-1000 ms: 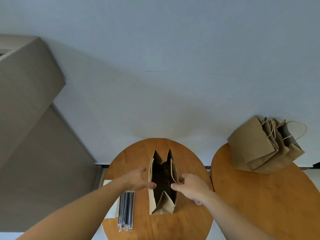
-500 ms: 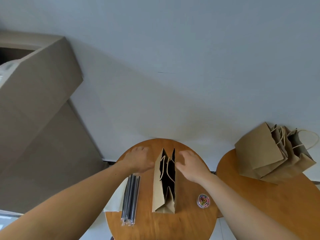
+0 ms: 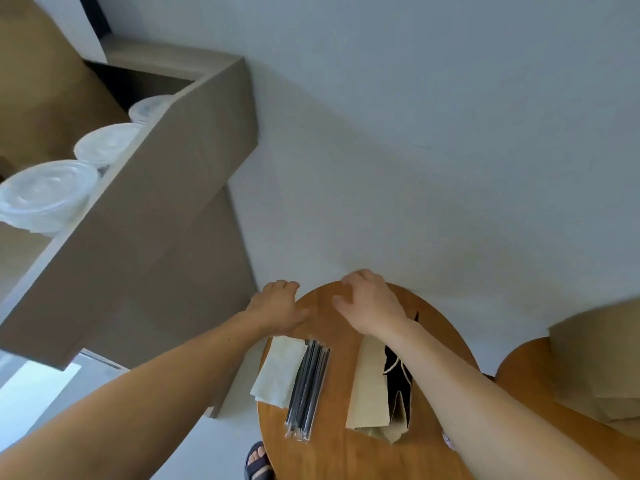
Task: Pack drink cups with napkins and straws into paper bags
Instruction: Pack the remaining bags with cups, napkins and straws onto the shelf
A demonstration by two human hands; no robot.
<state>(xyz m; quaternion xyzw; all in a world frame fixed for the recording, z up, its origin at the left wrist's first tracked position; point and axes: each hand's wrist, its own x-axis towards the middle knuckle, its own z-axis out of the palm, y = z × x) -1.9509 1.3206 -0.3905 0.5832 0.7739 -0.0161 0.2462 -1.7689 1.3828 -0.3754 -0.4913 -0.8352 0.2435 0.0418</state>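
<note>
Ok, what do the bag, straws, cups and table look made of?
Bag: matte brown kraft paper, going by its crisp folds.
Straws: dark, likely plastic, in clear glossy film that glints at the ends.
Cups: translucent plastic, shiny with ridged tops; their bodies are hidden.
Table: wood or veneer, warm brown with faint grain and a smooth satin finish.

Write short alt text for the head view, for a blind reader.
A person's empty left hand and right hand hover at the far edge of a round wooden table holding an open paper bag, straws and napkins. Lidded cups stand on a shelf at left.
</note>
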